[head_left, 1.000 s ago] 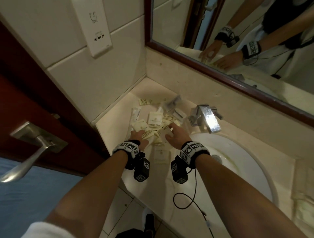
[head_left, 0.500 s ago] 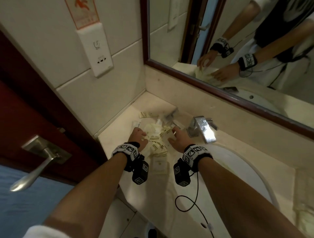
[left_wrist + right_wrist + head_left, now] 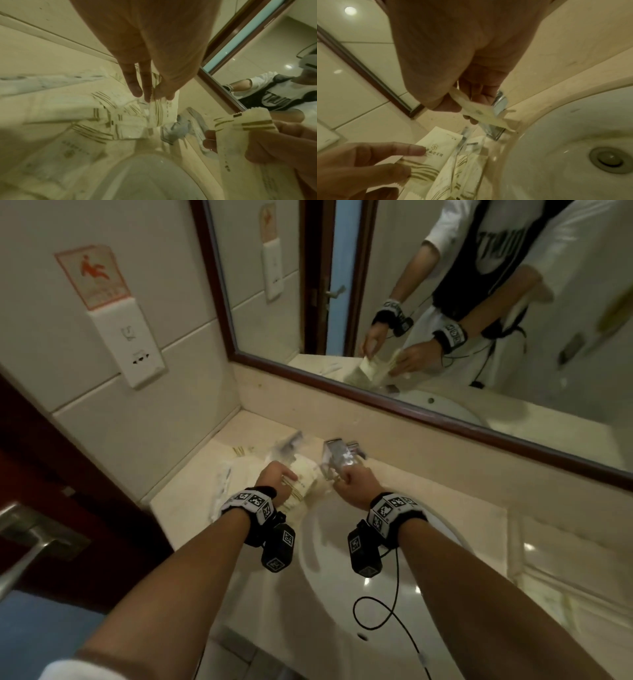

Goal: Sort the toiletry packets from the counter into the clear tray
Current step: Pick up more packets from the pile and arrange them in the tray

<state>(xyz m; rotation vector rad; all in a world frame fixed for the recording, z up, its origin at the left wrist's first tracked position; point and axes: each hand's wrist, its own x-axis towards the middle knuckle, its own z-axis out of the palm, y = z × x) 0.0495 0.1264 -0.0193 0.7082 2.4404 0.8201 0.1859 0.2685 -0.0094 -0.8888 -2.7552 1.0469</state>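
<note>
My left hand (image 3: pixel 283 478) grips a gathered stack of cream toiletry packets (image 3: pixel 302 486) with gold stripes, held over the counter's back corner. In the left wrist view its thumb and fingers (image 3: pixel 137 89) pinch the top of a packet (image 3: pixel 158 112). My right hand (image 3: pixel 346 480) is curled round one cream packet (image 3: pixel 477 111), just in front of the faucet. The clear tray (image 3: pixel 287 445) lies behind the stack, close to the wall. A long white packet (image 3: pixel 222 484) and a small striped packet (image 3: pixel 239 451) lie loose on the counter (image 3: pixel 185 508).
A chrome faucet (image 3: pixel 337 457) stands right behind my right hand. The white basin (image 3: pixel 329 583) lies below both wrists, with its drain (image 3: pixel 610 160) to the right. A framed mirror (image 3: pixel 445 302) runs along the back wall. A wall socket (image 3: pixel 137 350) and a door handle (image 3: pixel 24 546) are at the left.
The packets lay spread on the counter under both hands. Now most are gathered into a stack held by my left hand, and my right hand has lifted one packet toward the faucet.
</note>
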